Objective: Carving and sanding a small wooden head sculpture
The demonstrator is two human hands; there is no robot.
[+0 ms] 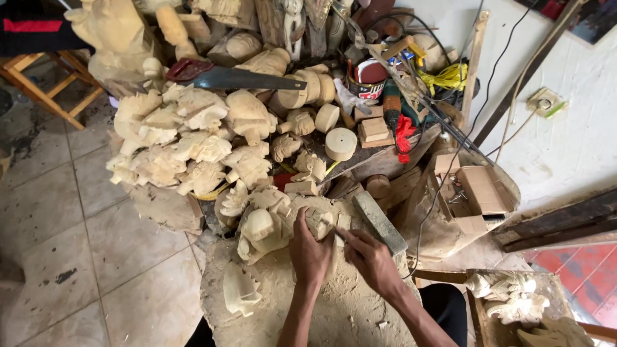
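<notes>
At the left, a heap of pale carved wooden figures (pixel 193 141) is piled on the cluttered bench, and a handsaw (pixel 238 78) with a red handle is laid across its top. Lower down, on a dusty wooden block (pixel 321 308), a rounded carving (pixel 273 225) is gripped by the left hand (pixel 310 252), whose fingers are wrapped over its right edge. Just beside it, a slim carving tool (pixel 335 226) is pinched between the closed fingers of the right hand (pixel 371 259), its tip set against the carving. A grey sharpening stone (pixel 379 222) is seen just right of both hands, and an open cardboard box (pixel 475 193) farther right.
</notes>
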